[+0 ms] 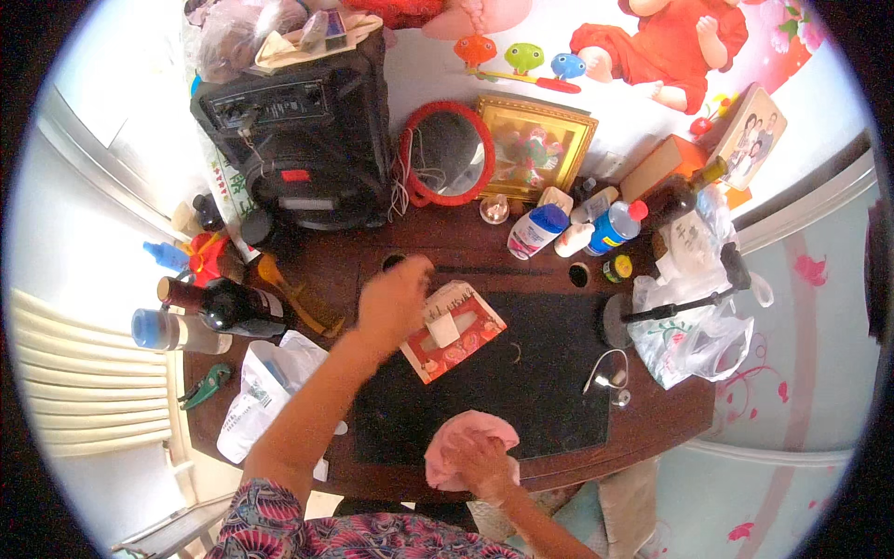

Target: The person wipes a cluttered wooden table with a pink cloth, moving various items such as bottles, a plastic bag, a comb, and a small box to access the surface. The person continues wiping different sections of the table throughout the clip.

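Under my right hand (480,461) is a crumpled pink cloth (447,458) at the front edge of the dark wooden desk (670,412), its fingers curled on it. My left hand (397,297) is reached out over the black desk mat (552,377), beside the upper left side of a red and white tissue box (475,328). A white tissue (442,330) pokes out of the box's slot. The left fingers are blurred, and whether they hold anything is hidden.
At the left are a dark wine bottle (241,307), a yellow comb (297,297) and green pruning shears (207,386). Behind stand a black speaker (314,161), a red-framed mirror (447,154) and a blue-capped bottle (538,230). Plastic bags (681,349) and a white cable (607,370) lie right.
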Demonstrator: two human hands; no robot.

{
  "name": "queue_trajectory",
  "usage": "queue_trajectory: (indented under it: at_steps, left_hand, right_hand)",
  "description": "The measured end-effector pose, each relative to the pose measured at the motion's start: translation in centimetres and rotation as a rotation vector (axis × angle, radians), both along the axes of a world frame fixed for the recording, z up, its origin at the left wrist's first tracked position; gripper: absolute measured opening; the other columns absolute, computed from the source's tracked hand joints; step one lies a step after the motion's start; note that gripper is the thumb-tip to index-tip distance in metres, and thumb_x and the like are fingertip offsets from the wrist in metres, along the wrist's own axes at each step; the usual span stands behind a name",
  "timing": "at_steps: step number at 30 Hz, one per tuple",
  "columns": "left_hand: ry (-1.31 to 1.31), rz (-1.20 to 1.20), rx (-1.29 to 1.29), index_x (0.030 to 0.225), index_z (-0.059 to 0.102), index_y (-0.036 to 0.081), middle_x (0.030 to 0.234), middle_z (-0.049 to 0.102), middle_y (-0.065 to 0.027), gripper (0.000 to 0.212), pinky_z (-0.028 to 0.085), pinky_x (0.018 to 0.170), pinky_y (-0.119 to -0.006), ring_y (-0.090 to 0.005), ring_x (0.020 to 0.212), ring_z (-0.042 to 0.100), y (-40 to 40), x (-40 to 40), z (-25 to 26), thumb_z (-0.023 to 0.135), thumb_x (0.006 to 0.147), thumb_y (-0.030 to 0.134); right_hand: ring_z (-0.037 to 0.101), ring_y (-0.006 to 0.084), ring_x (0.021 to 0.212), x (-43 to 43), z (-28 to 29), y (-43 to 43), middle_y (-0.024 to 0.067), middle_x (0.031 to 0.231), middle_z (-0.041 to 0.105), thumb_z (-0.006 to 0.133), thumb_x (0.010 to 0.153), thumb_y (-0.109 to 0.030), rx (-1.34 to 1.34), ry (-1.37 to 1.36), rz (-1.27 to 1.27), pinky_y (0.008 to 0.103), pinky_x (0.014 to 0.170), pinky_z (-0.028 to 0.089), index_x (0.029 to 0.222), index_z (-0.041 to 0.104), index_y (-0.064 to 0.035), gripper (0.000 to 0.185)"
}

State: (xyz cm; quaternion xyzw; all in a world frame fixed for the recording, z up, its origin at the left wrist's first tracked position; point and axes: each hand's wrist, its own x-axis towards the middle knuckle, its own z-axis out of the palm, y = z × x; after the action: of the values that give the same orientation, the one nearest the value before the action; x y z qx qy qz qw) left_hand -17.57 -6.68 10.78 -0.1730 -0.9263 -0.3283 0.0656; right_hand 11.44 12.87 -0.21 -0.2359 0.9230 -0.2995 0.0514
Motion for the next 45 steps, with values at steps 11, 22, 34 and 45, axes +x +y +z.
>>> queue_trajectory:
  at_steps: [11,22,34,45]
  left_hand:
    - [-0.091,-0.110,-0.236,0.147,0.039,0.006,0.148,0.032,-0.0280,0.104,0.028,0.112,-0.058,-0.0465,0.137,0.032,1.8,7.5,-3.4,0.087,0.061,0.042]
    - [-0.129,-0.088,-0.367,0.150,0.033,0.006,0.149,0.032,-0.0286,0.096,0.023,0.110,-0.066,-0.0445,0.136,0.033,6.6,8.3,-4.9,0.081,0.072,0.037]
    - [-0.047,-0.274,-0.126,0.144,0.042,0.004,0.147,0.035,-0.0308,0.092,0.028,0.109,-0.064,-0.0491,0.137,0.031,12.7,8.0,-1.0,0.083,0.069,0.036]
    - [0.097,0.662,-0.228,0.133,0.049,-0.003,0.148,0.033,-0.0303,0.060,0.025,0.113,-0.057,-0.0500,0.139,0.026,-10.0,5.9,-11.2,0.070,0.085,0.026]
  right_hand:
    - [0.048,0.0403,0.125,-7.3,2.2,-3.9,0.0140,0.137,0.055,0.063,0.074,-0.011,0.243,0.042,-0.400,0.0554,0.102,0.035,0.122,0.063,-0.0091,0.048]
    - [0.049,0.0401,0.123,-5.7,2.1,2.6,0.0158,0.137,0.055,0.061,0.077,-0.014,0.242,0.262,-0.531,0.0525,0.102,0.035,0.123,0.063,-0.0060,0.047]
    - [0.054,0.0391,0.115,-1.9,1.9,0.4,0.0106,0.122,0.061,0.067,0.069,-0.016,0.023,0.166,-0.200,0.0542,0.090,0.041,0.110,0.067,-0.0093,0.041]
    - [0.055,0.0302,0.122,-5.8,2.8,-5.3,0.0084,0.130,0.059,0.058,0.086,-0.020,0.472,-0.490,0.133,0.0511,0.095,0.045,0.125,0.059,-0.0152,0.039]
